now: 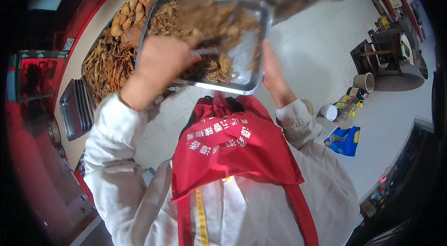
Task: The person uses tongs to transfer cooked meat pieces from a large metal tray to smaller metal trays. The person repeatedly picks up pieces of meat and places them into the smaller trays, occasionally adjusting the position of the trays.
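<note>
A rectangular stainless-steel tray (256, 83) is raised in front of me, tilted. Brown shredded or chopped cooked food (223, 68) covers much of it, and bare metal shows toward its right side. My right hand (273, 68) grips the tray's right edge. Over the tray's left part, my left hand (164, 54) is curled around what looks like a metal utensil (207, 51). Motion blur hides that tool's exact kind and the food under it. The left fingers are partly hidden behind the hand.
Left of the tray, a larger tray holds browned poultry pieces (120, 24) and long strips of cooked food (104, 62). Stacked metal trays (75, 110) stand nearer me. On the tiled floor at right are bottles (345, 111), a bucket (364, 82), a blue bag (344, 141) and a stool-like object (370, 54).
</note>
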`<act>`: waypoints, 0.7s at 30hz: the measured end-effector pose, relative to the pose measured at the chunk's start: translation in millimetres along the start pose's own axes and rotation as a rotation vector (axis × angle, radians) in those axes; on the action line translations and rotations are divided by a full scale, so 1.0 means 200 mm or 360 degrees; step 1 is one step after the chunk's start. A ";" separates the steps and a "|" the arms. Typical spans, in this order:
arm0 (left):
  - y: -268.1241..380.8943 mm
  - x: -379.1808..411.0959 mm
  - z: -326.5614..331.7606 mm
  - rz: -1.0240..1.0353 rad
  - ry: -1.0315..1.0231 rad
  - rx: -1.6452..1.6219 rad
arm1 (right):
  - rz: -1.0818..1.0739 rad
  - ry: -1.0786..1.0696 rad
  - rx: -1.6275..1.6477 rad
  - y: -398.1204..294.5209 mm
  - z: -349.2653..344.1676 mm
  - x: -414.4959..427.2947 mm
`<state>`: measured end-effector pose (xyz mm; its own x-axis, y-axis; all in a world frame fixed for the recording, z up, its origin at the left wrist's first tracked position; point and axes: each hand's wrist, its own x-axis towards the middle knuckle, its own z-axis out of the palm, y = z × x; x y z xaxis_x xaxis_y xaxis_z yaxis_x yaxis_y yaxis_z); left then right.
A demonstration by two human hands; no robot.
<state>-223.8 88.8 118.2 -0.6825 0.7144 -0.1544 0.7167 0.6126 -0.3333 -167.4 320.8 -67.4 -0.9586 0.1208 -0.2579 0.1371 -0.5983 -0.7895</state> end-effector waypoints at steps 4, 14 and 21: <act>-0.12 -0.10 -0.07 0.0076 0.0091 -0.0200 | -0.0026 0.0058 -0.0054 0.00 0.02 0.00; -0.17 -0.19 -0.01 -0.0117 0.0088 -0.0102 | -0.0036 0.0072 -0.0022 0.02 0.04 0.01; -0.22 -0.49 -0.18 -0.0452 -0.0013 -0.0388 | -0.0048 0.0073 0.0020 0.03 0.04 0.00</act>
<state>-183.5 3.1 180.9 -0.8595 0.5022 -0.0954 0.5110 0.8493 -0.1327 -168.8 310.6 -66.8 -0.9497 0.1747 -0.2598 0.1051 -0.6037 -0.7903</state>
